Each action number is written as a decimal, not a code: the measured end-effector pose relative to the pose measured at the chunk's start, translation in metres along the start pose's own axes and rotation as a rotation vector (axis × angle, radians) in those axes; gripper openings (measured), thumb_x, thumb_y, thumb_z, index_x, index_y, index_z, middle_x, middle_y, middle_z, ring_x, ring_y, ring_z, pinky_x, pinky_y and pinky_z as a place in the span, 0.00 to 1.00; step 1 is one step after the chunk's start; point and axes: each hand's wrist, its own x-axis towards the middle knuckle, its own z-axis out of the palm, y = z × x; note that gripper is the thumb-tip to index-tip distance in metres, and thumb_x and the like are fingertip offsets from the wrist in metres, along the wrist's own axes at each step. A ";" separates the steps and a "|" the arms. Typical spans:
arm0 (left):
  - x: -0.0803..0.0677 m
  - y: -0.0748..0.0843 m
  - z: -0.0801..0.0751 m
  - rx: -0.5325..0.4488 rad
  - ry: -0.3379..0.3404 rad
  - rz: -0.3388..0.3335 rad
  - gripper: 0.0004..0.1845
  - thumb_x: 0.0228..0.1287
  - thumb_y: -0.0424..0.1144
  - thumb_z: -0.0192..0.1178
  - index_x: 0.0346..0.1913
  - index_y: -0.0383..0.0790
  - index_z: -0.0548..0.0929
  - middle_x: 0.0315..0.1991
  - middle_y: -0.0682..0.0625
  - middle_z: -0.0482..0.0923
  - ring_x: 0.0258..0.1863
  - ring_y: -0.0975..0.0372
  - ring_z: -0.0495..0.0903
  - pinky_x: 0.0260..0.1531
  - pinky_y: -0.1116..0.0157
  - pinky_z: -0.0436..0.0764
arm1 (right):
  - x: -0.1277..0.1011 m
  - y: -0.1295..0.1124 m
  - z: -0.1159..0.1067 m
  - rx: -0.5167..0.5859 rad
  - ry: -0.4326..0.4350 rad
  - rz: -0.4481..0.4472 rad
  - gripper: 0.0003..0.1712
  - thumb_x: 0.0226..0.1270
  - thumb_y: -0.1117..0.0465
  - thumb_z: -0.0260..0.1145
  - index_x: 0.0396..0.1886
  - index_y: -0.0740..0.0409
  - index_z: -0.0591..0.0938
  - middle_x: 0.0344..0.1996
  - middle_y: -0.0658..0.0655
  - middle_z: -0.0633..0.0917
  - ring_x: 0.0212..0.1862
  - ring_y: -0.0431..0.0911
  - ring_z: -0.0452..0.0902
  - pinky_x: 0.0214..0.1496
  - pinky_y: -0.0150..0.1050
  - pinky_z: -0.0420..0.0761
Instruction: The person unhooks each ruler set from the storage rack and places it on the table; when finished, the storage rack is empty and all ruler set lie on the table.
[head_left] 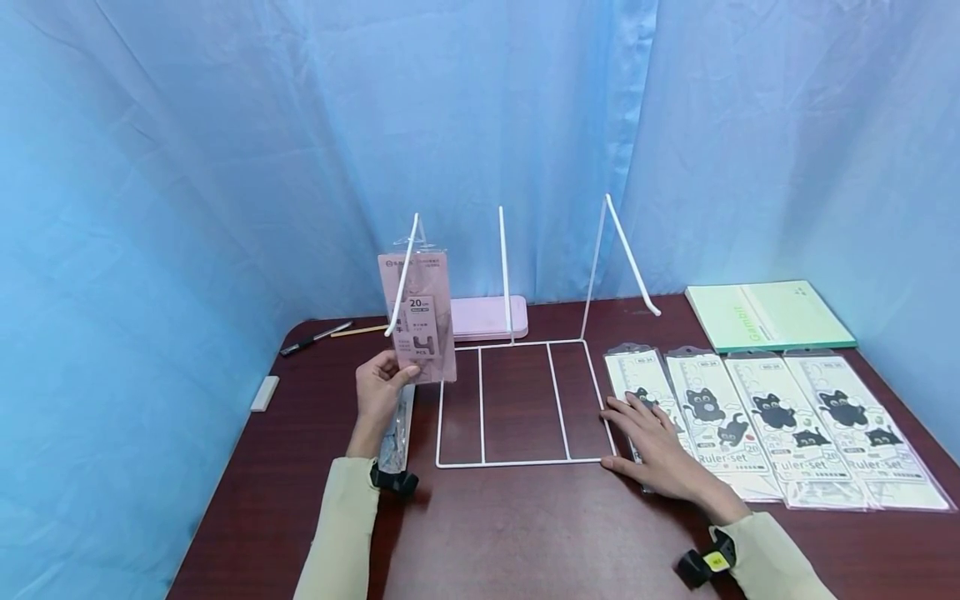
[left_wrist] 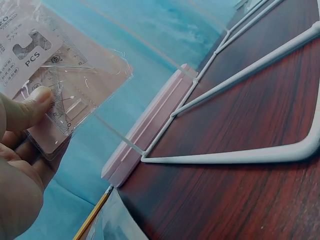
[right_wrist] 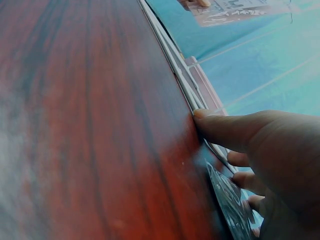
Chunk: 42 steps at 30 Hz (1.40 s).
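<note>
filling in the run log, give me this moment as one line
left hand: holds pink ruler pack at wire rack | right hand: flat by cat ruler packs

Even bright bluish light, soft faint shadows, wide-angle edge bending, wrist views blurred close up

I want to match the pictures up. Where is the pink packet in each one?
Head: pink packet left of centre, held upright by the left hand.
Left wrist: top left, pinched by the thumb.
Right wrist: top edge, far away.
Shared landmark: white wire rack, seen in all three.
</note>
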 end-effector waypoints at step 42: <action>-0.025 0.001 -0.028 0.022 -0.047 0.002 0.07 0.57 0.22 0.68 0.38 0.22 0.84 0.34 0.39 0.88 0.28 0.70 0.82 0.31 0.72 0.82 | 0.000 0.001 0.000 -0.010 0.010 -0.012 0.37 0.61 0.49 0.73 0.67 0.60 0.75 0.70 0.65 0.72 0.73 0.71 0.58 0.69 0.71 0.53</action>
